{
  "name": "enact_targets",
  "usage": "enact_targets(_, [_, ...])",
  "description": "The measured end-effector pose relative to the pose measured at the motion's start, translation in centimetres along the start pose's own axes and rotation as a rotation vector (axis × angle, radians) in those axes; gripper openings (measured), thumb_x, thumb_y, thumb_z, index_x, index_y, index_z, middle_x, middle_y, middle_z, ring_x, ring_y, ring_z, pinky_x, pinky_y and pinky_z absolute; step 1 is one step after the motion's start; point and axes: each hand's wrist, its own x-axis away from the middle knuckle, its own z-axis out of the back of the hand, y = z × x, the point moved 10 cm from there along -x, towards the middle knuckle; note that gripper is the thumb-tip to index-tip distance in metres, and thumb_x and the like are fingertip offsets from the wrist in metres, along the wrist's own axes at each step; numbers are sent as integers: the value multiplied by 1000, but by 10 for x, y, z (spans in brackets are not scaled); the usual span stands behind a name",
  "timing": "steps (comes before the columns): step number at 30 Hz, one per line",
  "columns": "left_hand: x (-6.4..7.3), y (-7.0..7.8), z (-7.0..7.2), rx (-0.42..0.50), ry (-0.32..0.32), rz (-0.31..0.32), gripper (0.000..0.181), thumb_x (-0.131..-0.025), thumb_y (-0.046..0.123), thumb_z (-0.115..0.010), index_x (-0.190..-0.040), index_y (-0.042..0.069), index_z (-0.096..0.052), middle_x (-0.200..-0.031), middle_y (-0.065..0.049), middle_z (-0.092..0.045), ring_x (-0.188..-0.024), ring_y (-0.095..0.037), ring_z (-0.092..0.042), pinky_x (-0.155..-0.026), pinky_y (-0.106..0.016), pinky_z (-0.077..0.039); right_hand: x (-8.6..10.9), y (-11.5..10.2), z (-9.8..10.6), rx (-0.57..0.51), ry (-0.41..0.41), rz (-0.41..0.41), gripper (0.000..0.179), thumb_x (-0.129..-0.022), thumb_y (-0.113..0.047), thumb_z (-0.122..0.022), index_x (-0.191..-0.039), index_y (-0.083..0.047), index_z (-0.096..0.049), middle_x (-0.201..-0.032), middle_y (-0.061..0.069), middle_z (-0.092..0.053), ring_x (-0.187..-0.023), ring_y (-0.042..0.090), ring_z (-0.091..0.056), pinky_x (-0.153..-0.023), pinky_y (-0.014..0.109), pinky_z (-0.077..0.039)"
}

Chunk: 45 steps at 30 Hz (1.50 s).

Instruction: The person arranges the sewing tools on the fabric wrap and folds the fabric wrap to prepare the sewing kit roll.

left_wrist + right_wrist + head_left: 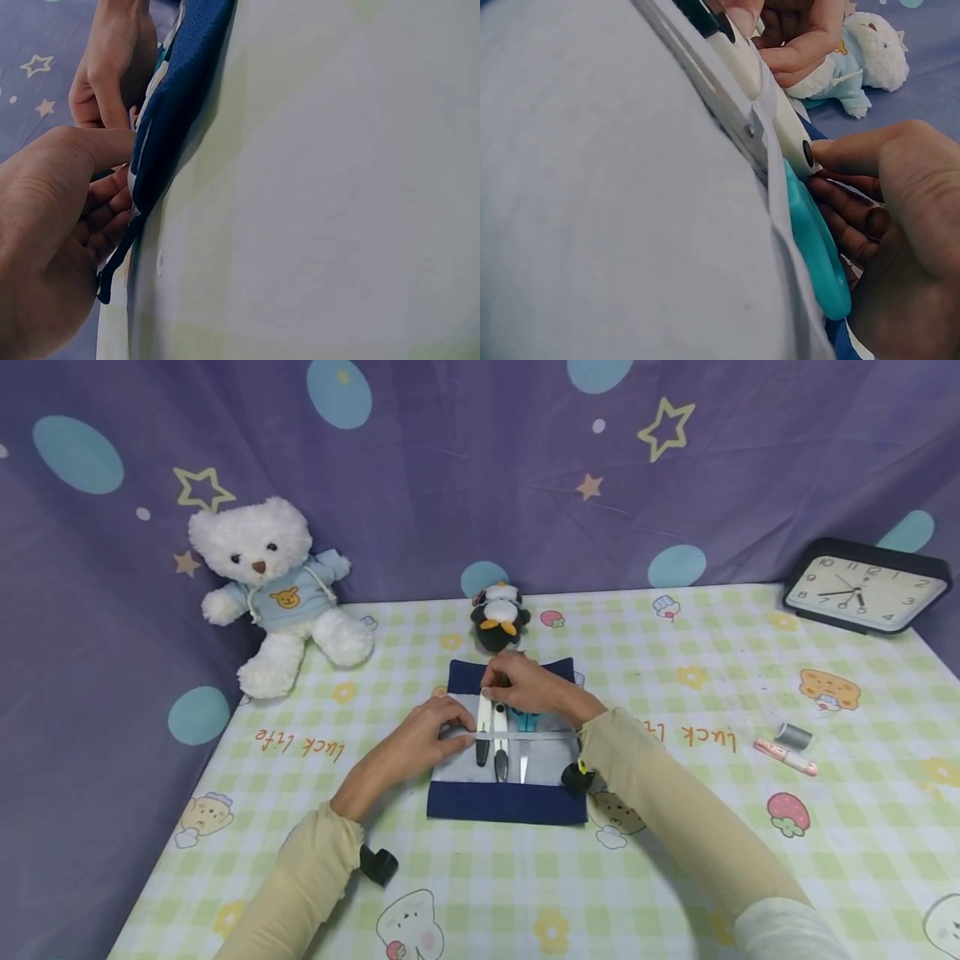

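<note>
An unfolded navy cloth case with a grey lining lies in front of me. A pale elastic strap crosses it over two slim white tools with black ends and a pair of teal-handled scissors. With thumb and fingers, my right hand pinches the upper end of the leftmost white tool. My left hand comes in from the left and pinches the strap beside that tool. The second white tool lies between it and the scissors. In the right wrist view, the teal handle sits below my right fingertips.
A penguin toy stands just behind the case, and a white teddy bear sits at the back left. On the right lie a grey thread spool and a pink-and-white pen-like item. A black-framed clock stands far right.
</note>
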Motion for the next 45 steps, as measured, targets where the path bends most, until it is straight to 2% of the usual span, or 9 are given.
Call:
enact_targets(10, [0,-1,0,4,-1,4,8,-96,9,-75,-103,10,-72,-104,1,-65,-99,-17,-59,-89,-39,-50,2,3,-3,-61,-35,-29,9,-105,-6,-60,-108,-1,-67,-96,7,-69,-72,16,-59,-68,32,-49])
enact_targets(18, [0,0,0,19,-5,3,8,-95,8,-75,-103,10,-73,-105,0,-66,-100,-19,-60,-90,-41,-51,2,-2,-6,-53,-58,2,9,-104,-5,-62,-107,-2,-70,-98,5,-70,-78,16,-64,-75,33,-53])
enact_targets(27, [0,-1,-1,7,-9,16,8,-96,9,-75,-103,11,-72,-104,1,-65,-100,-17,-60,-90,-39,-51,4,-1,-9,-63,-75,-21,8,-104,-6,-62,-107,-3,-69,-96,4,-68,-78,16,-63,-74,33,-52])
enact_targets(37, [1,0,0,3,-2,4,8,-96,9,-75,-103,10,-72,-105,0,-64,-100,-17,-59,-90,-39,-50,3,-6,-10,-26,-74,11,8,-104,-7,-63,-103,-5,-71,-98,3,-69,-80,14,-65,-76,31,-53])
enact_targets(41, [1,0,0,3,-5,8,8,-96,9,-74,-104,10,-72,-106,0,-64,-101,-17,-59,-91,-39,-50,3,-5,-10,4,-69,7,8,-104,-8,-64,-102,-7,-72,-97,1,-70,-80,12,-65,-79,34,-53])
enact_targets(45, [1,-1,0,-7,-9,11,8,-97,10,-74,-104,10,-72,-106,0,-63,-100,-17,-59,-90,-38,-50,3,-5,-7,46,-58,3,12,-105,-11,-62,-103,-9,-74,-97,-2,-70,-79,12,-63,-95,46,-46])
